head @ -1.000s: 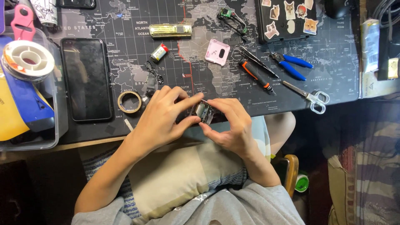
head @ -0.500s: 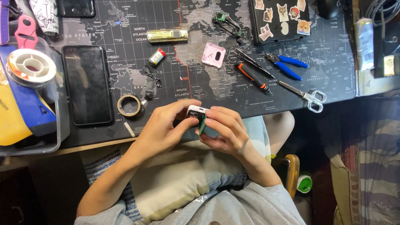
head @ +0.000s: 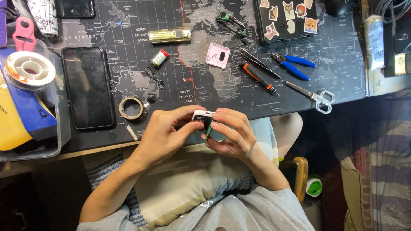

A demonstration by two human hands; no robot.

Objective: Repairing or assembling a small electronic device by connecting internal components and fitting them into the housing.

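Both my hands meet at the near edge of the desk. My left hand (head: 165, 132) and my right hand (head: 233, 134) together grip a small white device (head: 202, 114) with a green circuit board (head: 208, 129) sticking down out of it. The fingertips of both hands pinch the white casing from either side, and my right fingers touch the board. The device is held just above the desk edge, over my lap. Most of its body is hidden by my fingers.
On the map-printed desk mat (head: 128, 30) lie a black phone (head: 87, 87), a tape roll (head: 131, 108), a small battery (head: 160, 57), a pink square cover (head: 217, 55), an orange-handled screwdriver (head: 257, 77), blue pliers (head: 295, 64) and scissors (head: 314, 96). A plastic bin (head: 25, 98) stands at the left.
My hands have drawn slightly nearer to me and turned the device, so its white casing now faces up and the green board shows below it.
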